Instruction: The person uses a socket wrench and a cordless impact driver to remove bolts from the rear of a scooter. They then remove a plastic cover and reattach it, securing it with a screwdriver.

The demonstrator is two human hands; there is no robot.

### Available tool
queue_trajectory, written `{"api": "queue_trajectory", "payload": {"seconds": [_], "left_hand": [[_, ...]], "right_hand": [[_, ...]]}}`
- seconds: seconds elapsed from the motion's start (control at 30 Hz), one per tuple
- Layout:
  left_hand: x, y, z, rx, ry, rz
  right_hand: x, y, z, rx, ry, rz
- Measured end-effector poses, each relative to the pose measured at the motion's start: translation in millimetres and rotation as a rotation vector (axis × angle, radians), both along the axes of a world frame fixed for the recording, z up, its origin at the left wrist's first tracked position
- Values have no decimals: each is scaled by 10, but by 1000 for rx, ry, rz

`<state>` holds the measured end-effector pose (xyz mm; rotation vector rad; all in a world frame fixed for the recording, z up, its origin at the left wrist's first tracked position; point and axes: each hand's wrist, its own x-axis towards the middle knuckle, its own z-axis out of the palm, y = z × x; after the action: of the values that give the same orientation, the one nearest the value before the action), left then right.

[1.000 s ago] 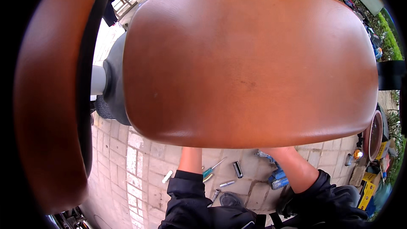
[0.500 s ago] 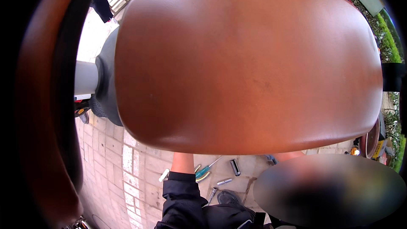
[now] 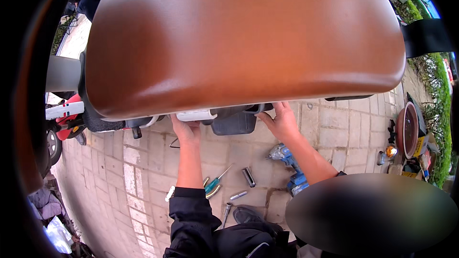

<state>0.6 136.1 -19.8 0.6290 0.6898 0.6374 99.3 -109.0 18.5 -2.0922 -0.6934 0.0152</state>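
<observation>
Brown seat (image 3: pixel 248 38) overhead; left hand (image 3: pixel 186 131) grips white edge (image 3: pixel 196 114) under it, right hand (image 3: pixel 282 122) curled on black part (image 3: pixel 234 123).

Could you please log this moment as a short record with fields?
seat: large brown seat raised, filling the upper view
left hand: gripping the seat's underside by a white part
right hand: gripping the underside beside a black box
ground: paving with screwdriver, sockets, blue power tool
</observation>
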Motion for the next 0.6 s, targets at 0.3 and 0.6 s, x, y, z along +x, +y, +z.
{"api": "queue_trajectory", "payload": {"seconds": [0.3, 0.6], "left_hand": [[-87, 85, -1, 106, 18, -79], [-287, -655, -204, 126, 124, -377]], "right_hand": [[208, -14, -177, -76, -188, 99], [131, -71, -213, -176, -147, 174]]}}
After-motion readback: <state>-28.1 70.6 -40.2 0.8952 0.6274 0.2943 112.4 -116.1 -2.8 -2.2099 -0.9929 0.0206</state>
